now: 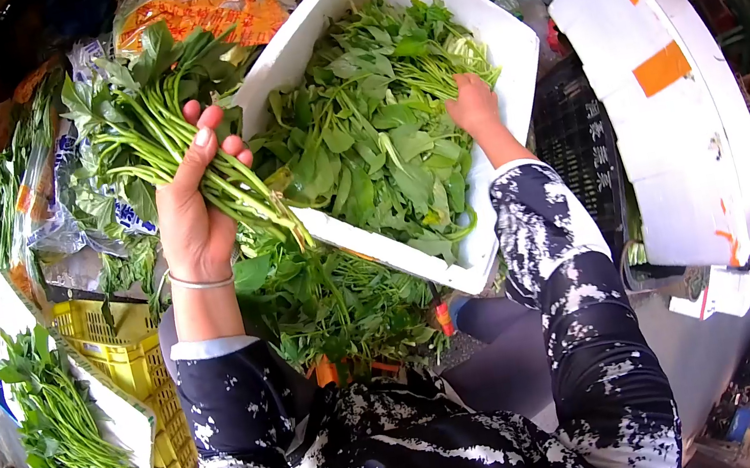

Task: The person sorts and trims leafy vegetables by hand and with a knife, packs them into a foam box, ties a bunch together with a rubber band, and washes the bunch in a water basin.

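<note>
My left hand [196, 204] is closed round a bunch of leafy green stems [170, 134], leaves up and left, stem ends pointing down and right. A white foam box [505, 34] full of loose leafy greens [367, 126] lies tilted in front of me. Inside its right side, my right hand [476, 108] reaches down to pale stems; its fingertips are partly hidden among them, so what they grip is hard to make out. More greens [327, 301] lie below the box, near my lap.
Plastic-wrapped greens [42, 200] and an orange-printed bag [209, 12] lie at the upper left. Greens lie on a white board [113, 417] beside a yellow crate [163, 418]. A black crate [573, 141] and white foam box [674, 124] stand at right.
</note>
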Available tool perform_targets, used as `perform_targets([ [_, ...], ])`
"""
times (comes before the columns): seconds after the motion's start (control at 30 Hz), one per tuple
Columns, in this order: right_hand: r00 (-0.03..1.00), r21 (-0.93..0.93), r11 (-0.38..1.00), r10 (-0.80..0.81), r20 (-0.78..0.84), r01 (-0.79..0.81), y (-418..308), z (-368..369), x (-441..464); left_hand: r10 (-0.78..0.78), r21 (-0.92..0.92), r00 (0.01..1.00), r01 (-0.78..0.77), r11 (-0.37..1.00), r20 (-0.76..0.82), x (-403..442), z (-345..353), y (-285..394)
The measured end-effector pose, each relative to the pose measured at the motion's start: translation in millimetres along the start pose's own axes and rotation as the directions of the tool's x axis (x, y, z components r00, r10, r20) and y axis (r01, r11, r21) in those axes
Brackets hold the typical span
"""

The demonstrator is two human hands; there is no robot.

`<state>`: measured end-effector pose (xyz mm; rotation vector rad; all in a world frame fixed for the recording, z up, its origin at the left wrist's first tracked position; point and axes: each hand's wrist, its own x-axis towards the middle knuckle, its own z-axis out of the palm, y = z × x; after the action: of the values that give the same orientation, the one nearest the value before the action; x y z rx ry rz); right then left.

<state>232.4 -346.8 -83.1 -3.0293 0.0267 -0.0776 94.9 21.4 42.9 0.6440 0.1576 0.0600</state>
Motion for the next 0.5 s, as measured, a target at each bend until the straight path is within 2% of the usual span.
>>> perform_targets([
  [0.07,0.985,-0.187,0.967,0.167,-0.052,-0.174,-14,2,7,-0.008,-0.018,1.0,0.008,1.0,-0.008,-1,-1,1],
  [0.2,0.967,-0.187,0.95,0.256,0.008,-0.25,-14,8,35,-0.03,-0.01,0.999,0.03,0.999,-0.013,-6,-1,7],
  [0.23,0.956,-0.189,0.95,0.273,0.106,-0.25,-13,8,43,-0.03,0.015,0.999,0.03,0.999,-0.024,-5,-3,8],
  [0.27,0.957,-0.193,0.95,0.27,0.109,-0.246,-11,9,48,-0.019,0.03,0.999,0.019,0.999,-0.026,-5,-4,9],
  [0.33,0.932,-0.294,0.938,0.263,0.25,-0.186,-16,-2,56,-0.022,0.034,0.999,0.024,0.999,-0.043,-3,-6,11],
  [0.4,0.941,-0.329,0.929,0.251,0.227,-0.169,-17,-2,60,-0.018,0.021,0.999,0.019,1.0,-0.051,-2,-6,12],
  [0.5,0.935,-0.247,0.949,0.258,0.245,-0.197,-9,-2,65,-0.017,0.015,0.997,0.018,1.0,-0.07,-1,-6,13],
])
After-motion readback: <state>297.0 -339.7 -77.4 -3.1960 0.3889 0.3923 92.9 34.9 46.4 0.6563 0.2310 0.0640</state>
